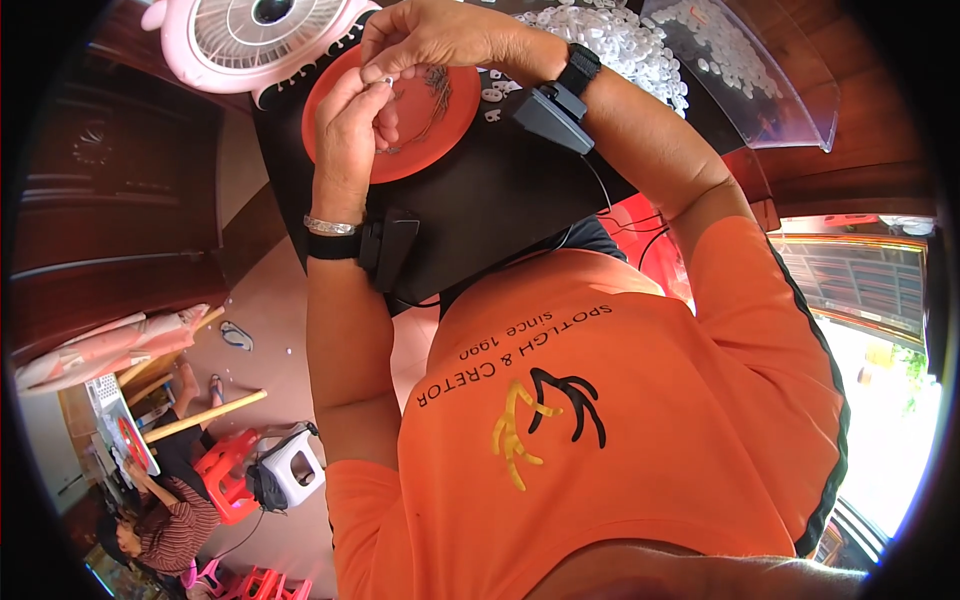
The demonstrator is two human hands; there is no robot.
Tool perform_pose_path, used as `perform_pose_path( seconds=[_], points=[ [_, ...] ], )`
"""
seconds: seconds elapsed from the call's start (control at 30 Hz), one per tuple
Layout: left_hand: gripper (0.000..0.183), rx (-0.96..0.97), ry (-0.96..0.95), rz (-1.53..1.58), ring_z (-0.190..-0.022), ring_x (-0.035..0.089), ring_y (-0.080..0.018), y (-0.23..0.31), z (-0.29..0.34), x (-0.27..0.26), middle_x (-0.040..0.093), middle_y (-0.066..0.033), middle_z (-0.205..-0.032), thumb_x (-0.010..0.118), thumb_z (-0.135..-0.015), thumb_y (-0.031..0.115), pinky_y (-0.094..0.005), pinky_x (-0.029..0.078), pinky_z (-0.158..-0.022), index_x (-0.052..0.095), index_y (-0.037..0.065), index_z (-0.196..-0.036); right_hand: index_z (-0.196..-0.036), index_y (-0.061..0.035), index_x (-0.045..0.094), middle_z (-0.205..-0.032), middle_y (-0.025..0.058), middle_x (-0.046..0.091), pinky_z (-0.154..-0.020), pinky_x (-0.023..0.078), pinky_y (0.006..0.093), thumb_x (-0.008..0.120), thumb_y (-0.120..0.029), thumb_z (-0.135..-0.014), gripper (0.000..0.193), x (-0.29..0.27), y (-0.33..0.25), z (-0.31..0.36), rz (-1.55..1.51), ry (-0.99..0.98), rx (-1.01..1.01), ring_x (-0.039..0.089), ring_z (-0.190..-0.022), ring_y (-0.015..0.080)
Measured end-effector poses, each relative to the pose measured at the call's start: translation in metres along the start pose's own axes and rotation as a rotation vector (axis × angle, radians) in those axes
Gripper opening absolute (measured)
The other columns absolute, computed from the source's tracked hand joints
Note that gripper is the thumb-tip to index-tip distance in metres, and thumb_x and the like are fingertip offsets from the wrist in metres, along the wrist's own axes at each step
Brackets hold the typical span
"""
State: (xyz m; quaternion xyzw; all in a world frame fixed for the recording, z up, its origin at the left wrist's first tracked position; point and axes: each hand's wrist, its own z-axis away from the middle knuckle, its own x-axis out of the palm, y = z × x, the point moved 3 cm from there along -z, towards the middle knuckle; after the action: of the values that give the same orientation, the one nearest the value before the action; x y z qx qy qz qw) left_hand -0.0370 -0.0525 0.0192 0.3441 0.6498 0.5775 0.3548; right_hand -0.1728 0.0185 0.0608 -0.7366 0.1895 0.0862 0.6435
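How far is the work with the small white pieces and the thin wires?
Done: cannot tell; no finished pieces show. In hand: left hand and right hand pinch one small piece over the orange plate. Left: thin wires on the plate and a large white pile.

Both hands are raised together, left hand [347,135] and right hand [432,40] pinching fingertips close, forearms bent.

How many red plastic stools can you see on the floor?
3, all at the lower left: one stool beside the white-and-black stool, and two small ones at the bottom edge, partly cut off. More may be hidden.
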Motion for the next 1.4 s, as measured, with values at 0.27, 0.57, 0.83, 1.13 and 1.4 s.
perform_pose_path(
  seconds=[0.27, 0.57, 0.83, 1.13, 1.4],
  points=[
    [0.017, 0.061, 0.103, 0.109, -0.048, 0.046, -0.0076, -0.001, -0.002, -0.008, 0.05, 0.0003, -0.057, 0.052, -0.083, 0.015, -0.0201, 0.032, -0.044, 0.053, 0.006, -0.068, -0.092, -0.0031, 0.065, -0.076, 0.0143, 0.065, -0.063, 0.049, 0.0341, 0.064, -0.016, -0.078, 0.019, -0.004, 0.034, -0.009, 0.543, 0.095, -0.192, 0.062, -0.067, 0.0254],
    [0.016, 0.054, 0.208, 0.163, -0.048, 0.046, -0.0091, -0.002, -0.003, -0.013, 0.049, -0.0005, -0.057, 0.053, -0.082, 0.014, -0.0217, 0.032, -0.045, 0.053, 0.006, -0.069, -0.098, -0.0072, 0.067, -0.084, 0.0118, 0.067, -0.073, 0.049, 0.0388, 0.062, -0.016, -0.075, 0.025, 0.017, 0.053, -0.02, 0.899, -0.111, -0.008, 0.063, -0.083, 0.0315],
    [0.014, 0.031, 0.246, 0.189, -0.047, 0.046, -0.0095, -0.007, -0.004, -0.015, 0.05, -0.0009, -0.058, 0.053, -0.081, 0.013, -0.0222, 0.033, -0.044, 0.055, 0.005, -0.071, -0.102, -0.0081, 0.064, -0.094, 0.0114, 0.065, -0.074, 0.05, 0.0408, 0.056, -0.014, -0.08, 0.024, 0.034, 0.053, -0.02, 1.089, -0.138, -0.079, 0.062, -0.087, 0.0311],
    [0.017, 0.028, 0.241, 0.149, -0.051, 0.048, -0.0104, -0.008, -0.005, -0.014, 0.051, -0.0013, -0.06, 0.051, -0.087, 0.015, -0.0215, 0.036, -0.047, 0.054, 0.005, -0.074, -0.102, -0.0032, 0.062, -0.097, 0.0133, 0.065, -0.074, 0.05, 0.0408, 0.055, -0.007, -0.077, 0.026, 0.037, 0.048, -0.018, 1.042, -0.184, -0.087, 0.062, -0.088, 0.0324],
    [0.01, 0.047, 0.272, 0.223, -0.047, 0.046, -0.01, -0.007, -0.004, -0.012, 0.051, -0.0022, -0.059, 0.054, -0.081, 0.01, -0.0222, 0.034, -0.044, 0.055, 0.003, -0.074, -0.102, -0.0037, 0.064, -0.091, 0.0145, 0.066, -0.076, 0.049, 0.036, 0.056, -0.011, -0.078, 0.026, 0.013, 0.027, 0.011, 0.639, 0.046, -0.071, 0.063, -0.085, 0.0298]
  ],
)
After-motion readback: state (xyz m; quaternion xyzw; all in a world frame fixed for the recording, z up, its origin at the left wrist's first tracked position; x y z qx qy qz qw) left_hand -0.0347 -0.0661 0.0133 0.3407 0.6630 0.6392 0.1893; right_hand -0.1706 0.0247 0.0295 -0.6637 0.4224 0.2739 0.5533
